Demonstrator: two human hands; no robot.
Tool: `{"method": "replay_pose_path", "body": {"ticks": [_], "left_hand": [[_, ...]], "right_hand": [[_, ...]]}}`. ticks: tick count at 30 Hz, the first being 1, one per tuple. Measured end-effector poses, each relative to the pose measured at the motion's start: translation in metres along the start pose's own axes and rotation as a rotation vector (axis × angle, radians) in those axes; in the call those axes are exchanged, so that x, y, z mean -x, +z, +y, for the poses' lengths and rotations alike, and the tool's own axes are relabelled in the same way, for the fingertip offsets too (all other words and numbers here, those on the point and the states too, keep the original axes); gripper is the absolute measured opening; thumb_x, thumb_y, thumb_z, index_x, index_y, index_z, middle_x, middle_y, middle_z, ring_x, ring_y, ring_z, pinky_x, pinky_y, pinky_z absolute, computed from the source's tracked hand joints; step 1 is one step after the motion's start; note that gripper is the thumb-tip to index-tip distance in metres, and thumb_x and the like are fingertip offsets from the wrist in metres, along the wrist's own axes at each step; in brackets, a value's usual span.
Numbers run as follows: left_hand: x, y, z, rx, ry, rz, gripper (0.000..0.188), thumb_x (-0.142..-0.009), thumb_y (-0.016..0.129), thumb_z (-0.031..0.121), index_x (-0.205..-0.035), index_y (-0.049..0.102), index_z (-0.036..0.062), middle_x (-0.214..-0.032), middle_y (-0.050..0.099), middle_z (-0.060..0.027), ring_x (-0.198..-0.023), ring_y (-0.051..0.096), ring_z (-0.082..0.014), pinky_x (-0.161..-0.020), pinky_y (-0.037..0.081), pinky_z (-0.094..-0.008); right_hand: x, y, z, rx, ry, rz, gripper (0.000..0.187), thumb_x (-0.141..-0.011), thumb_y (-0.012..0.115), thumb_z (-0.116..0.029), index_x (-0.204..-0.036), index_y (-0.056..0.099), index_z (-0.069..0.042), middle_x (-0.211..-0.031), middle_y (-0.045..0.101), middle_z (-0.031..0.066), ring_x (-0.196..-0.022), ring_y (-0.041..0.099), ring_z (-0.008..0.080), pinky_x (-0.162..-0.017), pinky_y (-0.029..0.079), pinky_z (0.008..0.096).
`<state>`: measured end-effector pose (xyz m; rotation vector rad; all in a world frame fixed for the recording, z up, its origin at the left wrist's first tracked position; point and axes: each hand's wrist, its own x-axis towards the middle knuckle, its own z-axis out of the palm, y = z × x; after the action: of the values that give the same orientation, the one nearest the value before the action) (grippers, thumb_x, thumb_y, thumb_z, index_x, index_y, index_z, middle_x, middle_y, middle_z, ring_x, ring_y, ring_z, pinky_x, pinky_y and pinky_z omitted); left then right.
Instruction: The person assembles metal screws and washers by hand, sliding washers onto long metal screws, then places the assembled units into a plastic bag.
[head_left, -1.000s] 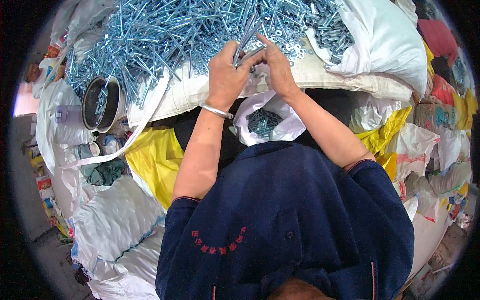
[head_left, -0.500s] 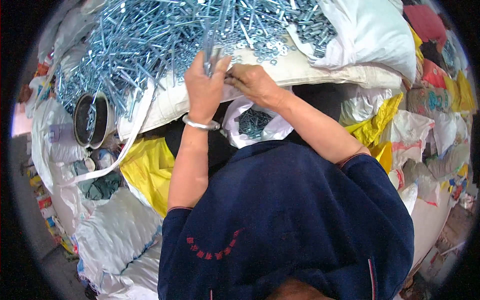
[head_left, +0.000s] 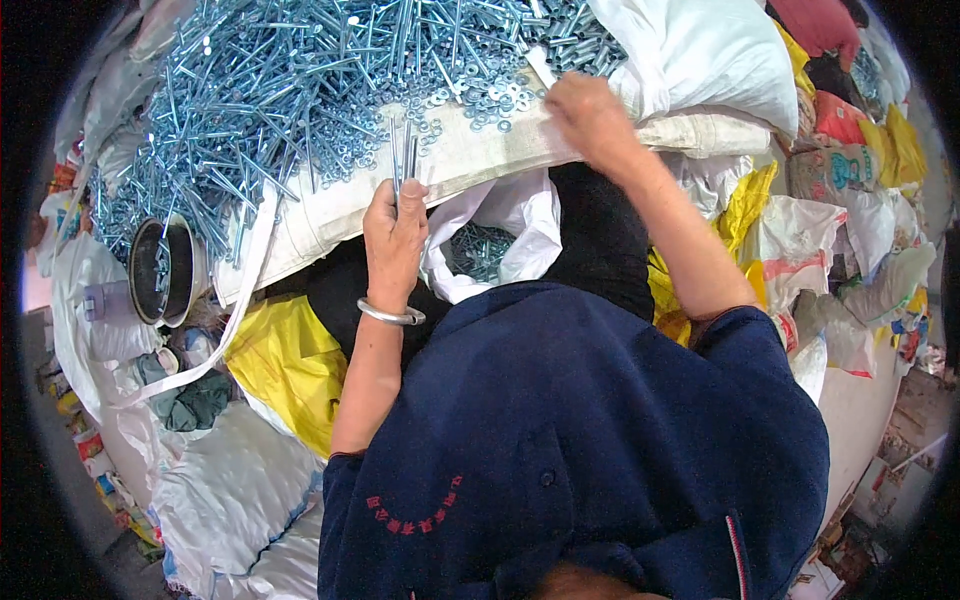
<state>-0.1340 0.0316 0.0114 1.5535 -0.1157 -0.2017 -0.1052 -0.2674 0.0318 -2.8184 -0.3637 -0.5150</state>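
My left hand, with a silver bangle on its wrist, is closed round a few long metal bolts that stick up past the fingers. My right hand is over the pale cloth edge, beside flat washers; motion blurs its fingers, and I cannot tell what they hold. Short metal sleeves lie just beyond it. A broad heap of long bolts spreads to the far left. Below and between my hands, an opened white bag holds dark metal pieces.
A pale cloth work surface carries the hardware. A round container with a few bolts sits at the left. A full white sack rests at the far right. Yellow bags and a white strap lie around me.
My right hand has left my left hand and moved right and away from me, toward the washers and sleeves. The left hand has dropped slightly nearer, still gripping the bolts. The view has shifted slightly.
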Motion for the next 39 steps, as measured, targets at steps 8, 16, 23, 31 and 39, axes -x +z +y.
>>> {"method": "replay_pose_path", "body": {"ticks": [8,16,23,31,39], "left_hand": [[0.008,0.005,0.003,0.029,-0.081,-0.001,0.028,-0.095,0.062,0.029,-0.079,0.053,0.0070,-0.060,0.046,0.0050,-0.051,0.039,-0.0022,-0.045,0.030,-0.0198],[0.020,0.005,0.002,0.085,-0.114,0.017,0.025,-0.087,0.073,0.020,-0.079,0.055,0.0044,-0.060,0.051,0.0030,-0.041,0.041,-0.0030,-0.037,0.030,-0.0196],[0.022,0.006,0.001,0.182,-0.144,-0.004,0.025,-0.088,0.072,0.020,-0.080,0.055,0.0033,-0.064,0.053,0.0008,-0.041,0.041,-0.0033,-0.037,0.030,-0.0190],[0.031,0.004,-0.001,0.232,-0.229,-0.018,0.024,-0.092,0.067,0.025,-0.087,0.059,0.0025,-0.065,0.054,-0.0015,-0.042,0.041,-0.0039,-0.037,0.030,-0.0186],[0.030,0.016,0.009,0.240,-0.221,-0.107,0.023,-0.091,0.067,0.022,-0.088,0.058,0.0008,-0.068,0.057,-0.0034,-0.043,0.045,-0.0043,-0.038,0.031,-0.0192]], "right_hand": [[0.000,-0.006,0.026,0.403,-0.144,-0.184,0.014,-0.075,0.056,-0.009,-0.079,0.068,-0.003,-0.089,0.062,0.0137,-0.093,0.059,0.0297,-0.081,0.045,0.0411],[-0.002,-0.002,0.036,0.354,-0.225,-0.130,0.011,-0.074,0.057,-0.009,-0.078,0.067,-0.005,-0.090,0.061,0.0119,-0.094,0.058,0.0274,-0.079,0.045,0.0387],[0.002,-0.003,0.013,0.521,-0.200,-0.217,0.013,-0.075,0.057,-0.009,-0.083,0.066,-0.004,-0.087,0.061,0.0122,-0.090,0.059,0.0277,-0.078,0.045,0.0388],[-0.014,-0.019,0.005,-0.903,0.264,-0.224,0.022,-0.097,0.054,-0.017,-0.103,0.057,0.004,-0.098,0.068,0.0132,-0.086,0.068,0.0211,-0.071,0.053,0.0325],[0.011,0.009,-0.061,-1.949,0.521,-0.068,0.026,-0.095,0.056,-0.014,-0.113,0.049,0.003,-0.104,0.064,0.0218,-0.096,0.067,0.0348,-0.082,0.057,0.0405]]}}
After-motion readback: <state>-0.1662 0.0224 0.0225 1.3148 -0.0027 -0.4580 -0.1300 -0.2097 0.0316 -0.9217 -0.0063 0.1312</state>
